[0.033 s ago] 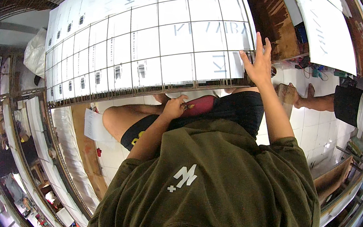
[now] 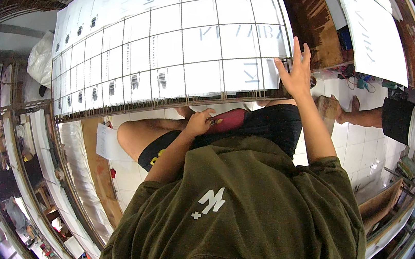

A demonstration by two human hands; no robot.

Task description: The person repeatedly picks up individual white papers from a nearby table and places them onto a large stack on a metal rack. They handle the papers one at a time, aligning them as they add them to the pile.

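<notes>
My right hand [image 2: 296,78] is raised at the right edge of a dark metal wire rack [image 2: 180,22], its fingers spread and holding nothing. Under the rack's wires lie large white printed sheets [image 2: 202,4] with dark lettering and barcodes. Below the rack's front edge, over my lap, my left hand [image 2: 199,123] has its fingers curled in. A small brownish thing [image 2: 215,122] shows at its fingertips, too small to name. Behind it is a maroon patch of cloth [image 2: 230,119] on my dark shorts [image 2: 273,122].
At the right, another person's bare leg [image 2: 364,117] extends over white floor tiles [image 2: 343,143]. A white printed sheet [image 2: 376,39] lies on a wooden table beyond. Metal shelving [image 2: 23,153] lines the left, and a white plastic bag [image 2: 41,60] sits beside the rack.
</notes>
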